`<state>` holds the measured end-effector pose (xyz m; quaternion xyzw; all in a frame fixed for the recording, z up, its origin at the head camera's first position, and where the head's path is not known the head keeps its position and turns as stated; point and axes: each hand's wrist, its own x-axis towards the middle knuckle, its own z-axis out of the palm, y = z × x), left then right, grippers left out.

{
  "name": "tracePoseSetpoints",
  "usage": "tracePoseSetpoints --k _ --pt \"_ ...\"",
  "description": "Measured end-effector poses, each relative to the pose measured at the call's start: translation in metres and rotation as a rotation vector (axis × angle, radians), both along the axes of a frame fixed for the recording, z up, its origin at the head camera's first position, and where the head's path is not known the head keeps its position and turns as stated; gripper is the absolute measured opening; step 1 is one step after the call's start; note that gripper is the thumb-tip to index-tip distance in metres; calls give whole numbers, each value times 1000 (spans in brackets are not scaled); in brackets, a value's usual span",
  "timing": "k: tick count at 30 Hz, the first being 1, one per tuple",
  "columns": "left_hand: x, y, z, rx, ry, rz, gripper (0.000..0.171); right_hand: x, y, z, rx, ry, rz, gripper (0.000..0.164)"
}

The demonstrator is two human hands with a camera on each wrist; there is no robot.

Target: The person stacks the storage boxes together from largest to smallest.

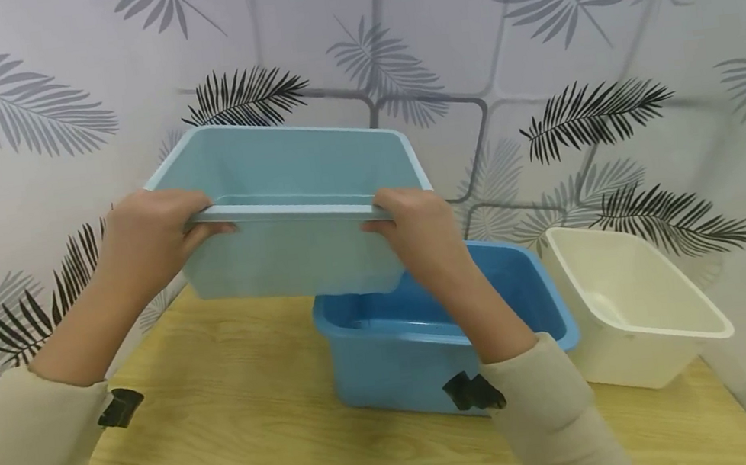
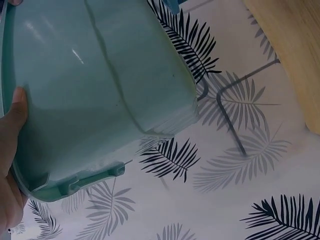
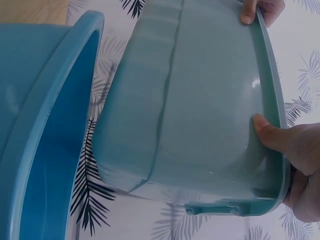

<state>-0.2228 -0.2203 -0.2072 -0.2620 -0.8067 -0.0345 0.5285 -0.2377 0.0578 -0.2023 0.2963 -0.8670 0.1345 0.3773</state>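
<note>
A pale aqua plastic storage bin point(image 1: 292, 253) hangs in the air above the table, its open top tilted toward the head camera. My left hand point(image 1: 155, 230) grips the near rim by the left corner. Toward the right corner, my right hand point(image 1: 416, 224) pinches the same rim. The right wrist view shows the bin's outer wall point(image 3: 210, 100), with the right thumb pressed on it below the rim. Part of the left hand point(image 2: 10, 145) holds the rim in the left wrist view. Nothing is visible inside the bin; its near inner side is hidden.
A blue bin point(image 1: 396, 372) stands on the wooden table point(image 1: 230, 433), below and right of the held bin. Beside it on the right is a cream bin point(image 1: 643, 355). Behind them rises a wall covering point(image 1: 405, 29) with a leaf pattern.
</note>
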Motion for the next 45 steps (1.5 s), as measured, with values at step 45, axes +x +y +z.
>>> tracePoseSetpoints --k 45 --pt "-30 134 -22 20 -49 -109 30 18 129 -21 -19 40 -224 20"
